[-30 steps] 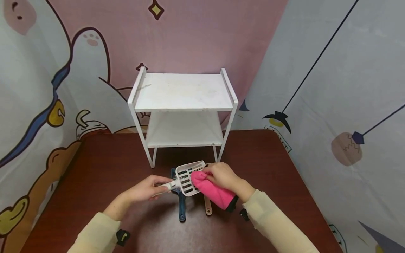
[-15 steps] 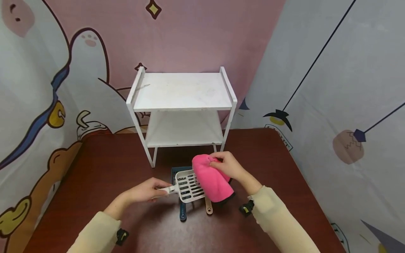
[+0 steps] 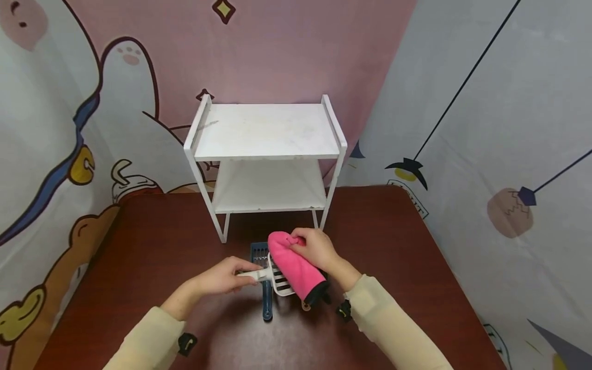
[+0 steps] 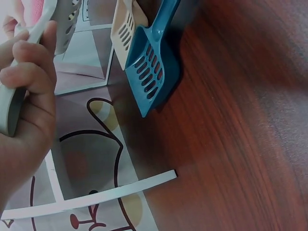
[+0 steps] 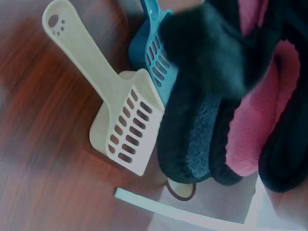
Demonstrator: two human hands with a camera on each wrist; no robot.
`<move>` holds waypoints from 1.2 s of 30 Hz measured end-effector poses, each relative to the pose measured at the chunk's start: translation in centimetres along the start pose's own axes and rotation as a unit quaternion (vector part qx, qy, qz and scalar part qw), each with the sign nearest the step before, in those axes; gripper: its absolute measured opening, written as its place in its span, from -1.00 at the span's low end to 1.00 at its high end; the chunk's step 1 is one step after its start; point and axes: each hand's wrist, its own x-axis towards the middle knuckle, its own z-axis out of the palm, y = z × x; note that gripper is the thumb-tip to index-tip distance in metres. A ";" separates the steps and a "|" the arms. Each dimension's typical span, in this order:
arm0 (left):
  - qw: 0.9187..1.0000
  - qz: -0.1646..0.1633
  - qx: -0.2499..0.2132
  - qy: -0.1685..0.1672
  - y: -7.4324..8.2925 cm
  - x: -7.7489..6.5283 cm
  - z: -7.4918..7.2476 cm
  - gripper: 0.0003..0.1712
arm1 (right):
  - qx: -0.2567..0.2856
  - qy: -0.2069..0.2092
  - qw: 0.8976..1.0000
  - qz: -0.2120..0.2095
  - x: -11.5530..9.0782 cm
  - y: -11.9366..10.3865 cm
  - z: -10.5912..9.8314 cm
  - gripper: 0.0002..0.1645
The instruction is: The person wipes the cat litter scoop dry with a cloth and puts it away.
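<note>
My left hand (image 3: 226, 276) grips the handle of a white slotted litter scoop (image 3: 280, 282), raised above the table. In my right hand (image 3: 316, 250) is a folded pink cloth (image 3: 296, 267) with dark edging, pinched near its upper end. The cloth lies across the scoop's slotted head and hides most of it. Beneath them on the table is a blue litter scoop (image 4: 153, 72), its handle toward me. Beside it lies a beige litter scoop (image 5: 127, 122), largely covered by the cloth in the head view but plain in the right wrist view.
A white two-tier shelf (image 3: 268, 131) stands at the back of the dark red-brown table (image 3: 384, 241). Its front legs come down just behind the scoops. Walls with cartoon drawings (image 3: 129, 97) rise behind the table and on both sides.
The pink cloth rose off the right part of the white scoop's head, then came down and left over it again. The white scoop tilted and shifted slightly right with my left hand.
</note>
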 end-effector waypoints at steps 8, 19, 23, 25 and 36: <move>1.000 -0.001 -0.004 0.027 -0.4 -0.1 -0.4 -0.64 | -0.156 0.002 0.985 -0.070 -0.7 0.0 -0.5 -0.87; 0.999 0.004 -0.020 0.029 -0.8 -1.1 -1.4 -0.62 | -0.054 0.003 0.999 0.011 -1.0 2.2 -2.4 -0.90; 0.999 -0.003 -0.040 0.032 -1.2 -2.0 -2.2 -0.58 | 0.036 0.023 0.998 0.047 -1.1 3.2 -3.6 -0.90; 0.998 -0.010 -0.053 0.039 -1.4 -2.4 -2.6 -0.56 | 0.077 0.036 0.995 0.057 -1.2 3.5 -4.2 -0.91; 0.988 -0.038 -0.141 0.053 -2.4 -3.1 -2.9 -0.41 | 0.119 0.036 0.991 0.041 -2.1 4.1 -5.9 -0.92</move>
